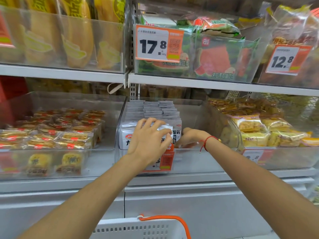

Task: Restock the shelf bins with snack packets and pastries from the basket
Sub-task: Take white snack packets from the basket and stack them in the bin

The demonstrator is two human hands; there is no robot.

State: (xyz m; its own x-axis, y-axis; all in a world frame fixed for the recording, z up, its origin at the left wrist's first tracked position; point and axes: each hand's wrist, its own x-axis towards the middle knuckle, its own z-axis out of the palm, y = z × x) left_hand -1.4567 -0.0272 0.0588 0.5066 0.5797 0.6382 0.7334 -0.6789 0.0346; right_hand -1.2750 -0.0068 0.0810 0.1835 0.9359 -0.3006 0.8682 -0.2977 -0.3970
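Shelf bin (120, 107) | left hand (148, 137) grips white packets (164, 127) | right hand (191, 136) grip unclear

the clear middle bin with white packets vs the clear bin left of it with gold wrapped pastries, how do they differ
The clear middle bin holds white snack packets standing upright in neat rows; the clear left bin holds gold-wrapped pastries lying flat in a loose pile. Both hands, left hand and right hand, are at the middle bin; none touches the left. Both are transparent, on the same shelf.
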